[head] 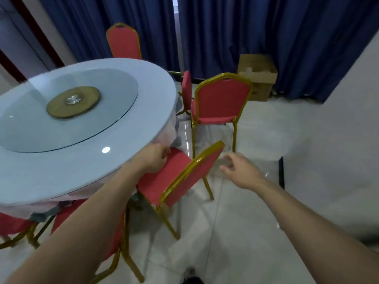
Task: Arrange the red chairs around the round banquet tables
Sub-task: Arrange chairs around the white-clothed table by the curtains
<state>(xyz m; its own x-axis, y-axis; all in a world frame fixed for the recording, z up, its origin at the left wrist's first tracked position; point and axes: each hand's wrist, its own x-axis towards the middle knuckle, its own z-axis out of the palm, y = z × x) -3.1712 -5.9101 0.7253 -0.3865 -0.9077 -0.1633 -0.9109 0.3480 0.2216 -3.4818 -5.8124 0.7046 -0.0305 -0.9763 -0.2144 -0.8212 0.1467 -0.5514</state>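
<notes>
A round banquet table (37,173) with a pale blue top and a glass turntable fills the left. A red chair (164,181) with a gold frame stands at its near right edge, seat partly under the tabletop. My left hand (153,158) grips the front of that chair's seat. My right hand (240,171) hovers just right of the chair's backrest, fingers loosely curled, holding nothing. Another red chair (219,101) stands apart from the table further back. A third (186,89) sits edge-on beside the table, and a fourth (123,42) stands behind it.
Dark blue curtains hang along the back wall. A cardboard box (258,78) sits on the floor before them. More red chairs (12,224) are tucked under the table at lower left. Glossy white floor tiles (266,144) stretch to the right, where a white wall stands.
</notes>
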